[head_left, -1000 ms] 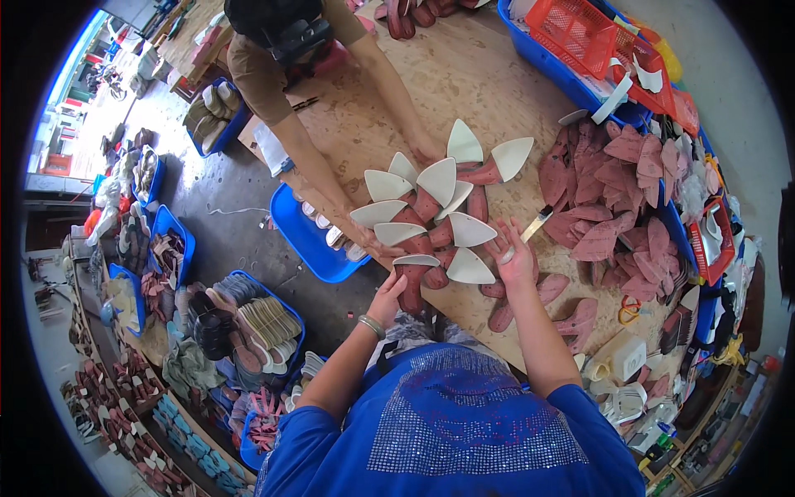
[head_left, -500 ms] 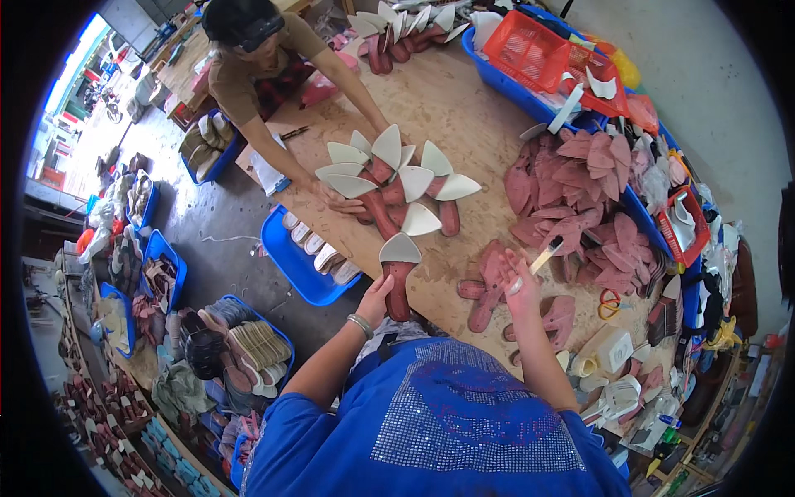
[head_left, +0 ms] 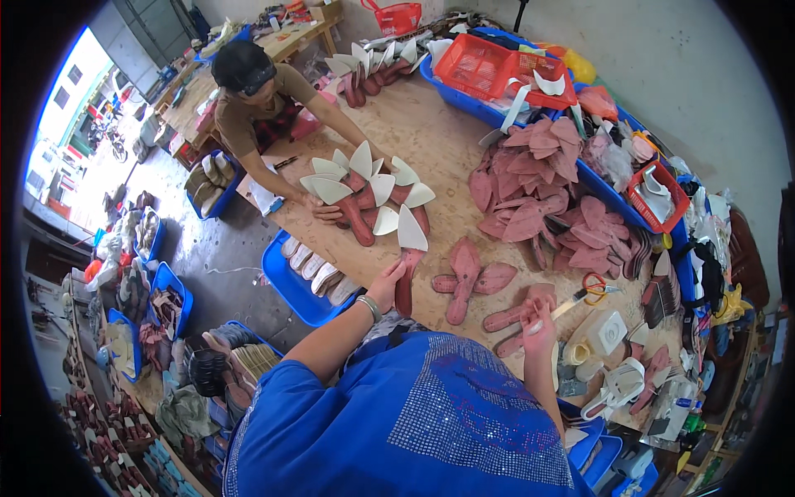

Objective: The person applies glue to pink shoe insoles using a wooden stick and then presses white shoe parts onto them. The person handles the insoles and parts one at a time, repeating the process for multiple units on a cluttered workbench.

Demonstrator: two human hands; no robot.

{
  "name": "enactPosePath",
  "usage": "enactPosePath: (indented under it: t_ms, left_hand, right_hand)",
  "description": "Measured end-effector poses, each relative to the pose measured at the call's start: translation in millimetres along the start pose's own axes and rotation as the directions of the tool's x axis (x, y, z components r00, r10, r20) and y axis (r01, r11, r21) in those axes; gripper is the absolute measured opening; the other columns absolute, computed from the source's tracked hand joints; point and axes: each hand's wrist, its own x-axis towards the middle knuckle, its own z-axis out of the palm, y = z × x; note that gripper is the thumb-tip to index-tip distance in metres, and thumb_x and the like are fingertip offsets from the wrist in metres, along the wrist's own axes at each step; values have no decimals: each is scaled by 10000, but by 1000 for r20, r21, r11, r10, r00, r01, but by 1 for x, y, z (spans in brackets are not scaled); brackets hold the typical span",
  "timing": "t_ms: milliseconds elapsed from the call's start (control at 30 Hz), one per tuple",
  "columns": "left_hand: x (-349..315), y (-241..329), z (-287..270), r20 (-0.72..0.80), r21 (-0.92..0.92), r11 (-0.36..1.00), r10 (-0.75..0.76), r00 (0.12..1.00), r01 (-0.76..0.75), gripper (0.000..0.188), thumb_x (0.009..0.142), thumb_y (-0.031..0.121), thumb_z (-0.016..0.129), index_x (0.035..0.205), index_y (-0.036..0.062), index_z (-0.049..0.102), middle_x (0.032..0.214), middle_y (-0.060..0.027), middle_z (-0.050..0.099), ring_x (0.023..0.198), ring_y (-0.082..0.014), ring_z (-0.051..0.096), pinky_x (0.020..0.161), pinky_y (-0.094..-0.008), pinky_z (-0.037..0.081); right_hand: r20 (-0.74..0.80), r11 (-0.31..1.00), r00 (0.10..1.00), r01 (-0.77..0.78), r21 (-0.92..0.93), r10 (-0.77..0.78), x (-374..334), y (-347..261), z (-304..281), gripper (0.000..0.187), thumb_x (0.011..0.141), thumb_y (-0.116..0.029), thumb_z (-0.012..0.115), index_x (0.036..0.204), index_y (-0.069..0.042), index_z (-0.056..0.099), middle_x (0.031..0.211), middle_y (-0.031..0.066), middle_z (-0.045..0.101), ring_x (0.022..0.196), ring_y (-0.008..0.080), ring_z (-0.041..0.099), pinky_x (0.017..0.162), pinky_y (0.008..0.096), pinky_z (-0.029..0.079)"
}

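My left hand (head_left: 386,287) grips a red-brown shoe insole (head_left: 404,282) by its side, held upright at the table's near edge. A pointed white piece (head_left: 411,231) covers its upper end. In my right hand (head_left: 538,330) is a brush (head_left: 566,305) with a pale flat handle, its tip toward the orange-handled scissors (head_left: 595,286). Beside that hand lie more red-brown insoles (head_left: 505,318), and to its right stands a white plastic container (head_left: 607,330). Several loose insoles (head_left: 464,280) cross each other between my hands.
Across the table a co-worker's hand (head_left: 326,210) touches a cluster of insoles with white tips (head_left: 364,189). A heap of red-brown pieces (head_left: 530,170) lies at right, before a blue bin (head_left: 451,89) holding red baskets (head_left: 472,62). A blue tub (head_left: 286,290) of soles stands left of the table.
My right hand has come down and nearer with the brush, toward the container. My left hand still holds the insole, now tilted differently. The whole view has shifted.
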Motion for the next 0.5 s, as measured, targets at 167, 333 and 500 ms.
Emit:
enactPosePath:
  t_ms: [167,333,500]
  left_hand:
    - [-9,-9,28,-14,23,1000,10,1000,-9,267,984,313,505,1150,111,557,904,0,598,813,-128,567,718,-270,472]
    - [-12,-23,24,1,72,996,46,999,-46,205,967,240,515,1101,88,552,913,-34,610,829,-145,570,756,-281,469]
    - [-21,-31,24,7,111,993,39,999,-40,187,935,153,515,1103,76,537,940,-53,618,852,-158,575,798,-286,460]
  right_hand:
    - [-54,997,997,53,60,-50,-26,-19,-32,322,950,-195,565,1264,-165,504,1138,50,611,984,179,597,778,337,495]
    - [-13,995,998,60,77,-59,-39,-34,-36,306,955,-200,559,1254,-154,510,1108,58,627,914,165,618,698,294,496]
    - [36,994,996,84,67,-87,-46,-34,-36,283,961,-189,546,1237,-131,518,1053,68,643,841,156,627,621,268,484]
